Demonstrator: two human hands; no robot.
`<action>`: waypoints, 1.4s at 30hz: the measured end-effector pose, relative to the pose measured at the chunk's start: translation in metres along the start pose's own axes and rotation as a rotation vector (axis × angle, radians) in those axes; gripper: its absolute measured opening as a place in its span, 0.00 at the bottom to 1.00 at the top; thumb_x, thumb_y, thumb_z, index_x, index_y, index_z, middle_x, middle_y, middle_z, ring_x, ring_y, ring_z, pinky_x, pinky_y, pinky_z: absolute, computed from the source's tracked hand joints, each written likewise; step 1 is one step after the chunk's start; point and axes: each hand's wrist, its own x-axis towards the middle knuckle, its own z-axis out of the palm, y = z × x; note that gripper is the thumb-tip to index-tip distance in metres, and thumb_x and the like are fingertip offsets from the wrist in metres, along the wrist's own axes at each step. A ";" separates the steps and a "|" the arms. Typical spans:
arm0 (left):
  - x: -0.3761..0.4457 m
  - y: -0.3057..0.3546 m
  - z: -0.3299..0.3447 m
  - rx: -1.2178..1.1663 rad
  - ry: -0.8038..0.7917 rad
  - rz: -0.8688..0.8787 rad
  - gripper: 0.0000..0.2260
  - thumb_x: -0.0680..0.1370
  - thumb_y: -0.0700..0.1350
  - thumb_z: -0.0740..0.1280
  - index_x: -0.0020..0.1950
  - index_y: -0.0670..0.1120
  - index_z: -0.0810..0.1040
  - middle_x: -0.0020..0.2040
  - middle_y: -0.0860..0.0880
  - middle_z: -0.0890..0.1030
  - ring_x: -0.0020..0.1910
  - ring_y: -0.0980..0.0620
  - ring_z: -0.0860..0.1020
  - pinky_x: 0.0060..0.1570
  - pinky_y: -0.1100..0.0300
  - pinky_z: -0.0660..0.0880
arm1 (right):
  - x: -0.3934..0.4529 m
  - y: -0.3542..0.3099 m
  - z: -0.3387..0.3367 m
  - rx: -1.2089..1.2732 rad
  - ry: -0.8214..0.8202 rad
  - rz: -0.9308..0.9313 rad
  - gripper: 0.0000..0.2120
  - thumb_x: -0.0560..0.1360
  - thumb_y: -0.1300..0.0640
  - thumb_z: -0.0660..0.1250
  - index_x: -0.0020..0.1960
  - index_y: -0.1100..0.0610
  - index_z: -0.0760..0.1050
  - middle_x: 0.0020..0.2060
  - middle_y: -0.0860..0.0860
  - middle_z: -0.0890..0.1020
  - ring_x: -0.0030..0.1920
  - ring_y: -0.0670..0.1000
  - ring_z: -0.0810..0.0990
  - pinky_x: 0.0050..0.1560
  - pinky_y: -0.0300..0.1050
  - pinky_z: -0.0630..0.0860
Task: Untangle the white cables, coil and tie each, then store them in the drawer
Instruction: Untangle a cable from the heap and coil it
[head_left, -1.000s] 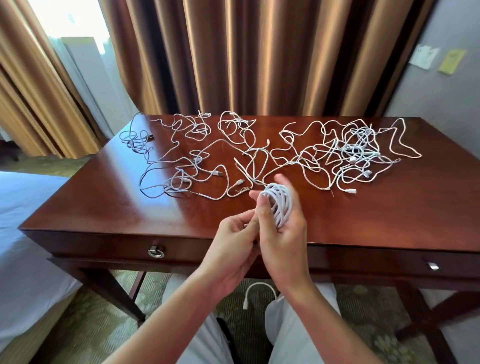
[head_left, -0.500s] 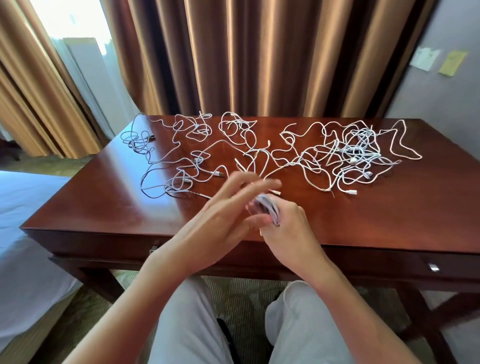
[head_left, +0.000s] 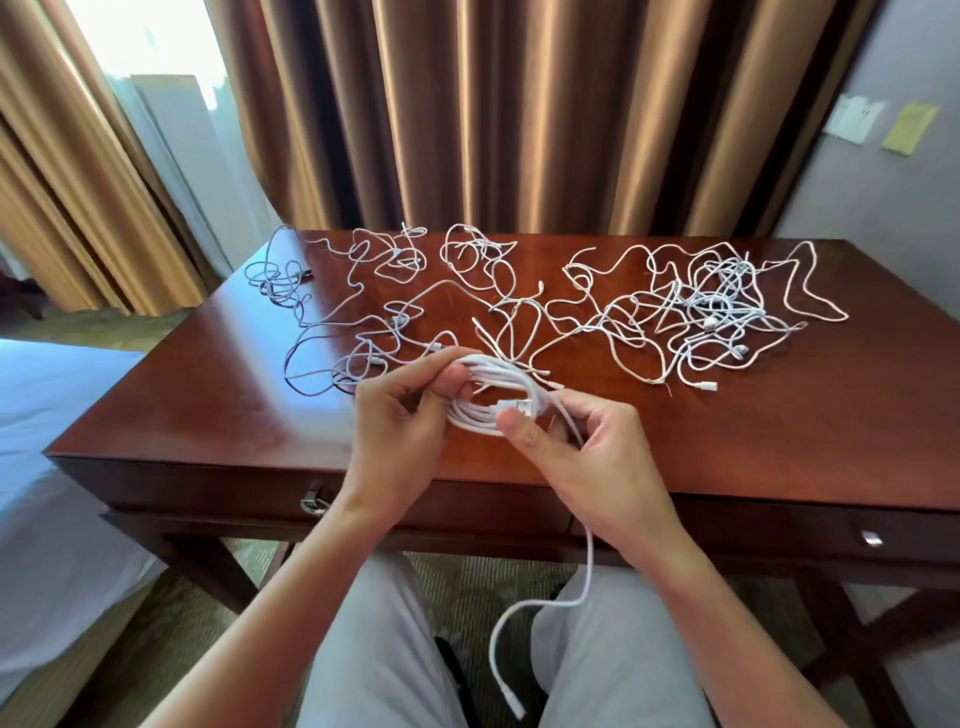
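Note:
A coiled white cable (head_left: 493, 397) is held above the near edge of the wooden desk (head_left: 779, 431). My left hand (head_left: 400, 421) pinches the coil's left side. My right hand (head_left: 582, 447) grips its right side, thumb pressed by a connector. The coil's loose tail (head_left: 540, 608) hangs down from my right hand over my lap, ending in a plug. Several tangled white cables (head_left: 597, 312) lie spread across the back half of the desk. The drawer front (head_left: 234, 488) below the desktop is closed, with a metal pull (head_left: 313, 501).
A second drawer pull (head_left: 870, 538) sits on the right drawer front. Brown curtains (head_left: 493, 114) hang behind the desk. A white bed (head_left: 47, 467) stands at the left. My legs in light trousers are under the desk's front edge.
The coil went from upright in my right hand to held flat between both hands. My left hand swept over it and now grips its left side. The tail hangs lower over my lap.

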 end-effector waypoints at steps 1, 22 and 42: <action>-0.002 0.001 0.004 -0.074 0.041 -0.066 0.11 0.81 0.39 0.66 0.50 0.53 0.86 0.35 0.49 0.79 0.28 0.54 0.72 0.27 0.63 0.69 | -0.001 -0.001 0.002 0.027 0.031 -0.019 0.16 0.69 0.39 0.73 0.43 0.53 0.84 0.26 0.42 0.62 0.30 0.46 0.59 0.31 0.44 0.57; -0.031 0.002 0.028 -0.120 -0.289 -0.489 0.12 0.82 0.43 0.65 0.43 0.41 0.85 0.33 0.47 0.78 0.32 0.51 0.72 0.31 0.63 0.66 | 0.000 0.015 0.034 -0.024 0.135 -0.088 0.13 0.81 0.50 0.61 0.62 0.52 0.78 0.49 0.42 0.83 0.53 0.42 0.82 0.57 0.40 0.76; -0.011 0.007 -0.014 0.523 -0.651 0.361 0.12 0.83 0.53 0.62 0.61 0.48 0.76 0.50 0.56 0.77 0.49 0.57 0.77 0.50 0.63 0.73 | 0.003 0.004 0.010 -0.248 -0.305 0.131 0.13 0.72 0.60 0.73 0.45 0.41 0.78 0.36 0.40 0.83 0.39 0.37 0.80 0.43 0.40 0.77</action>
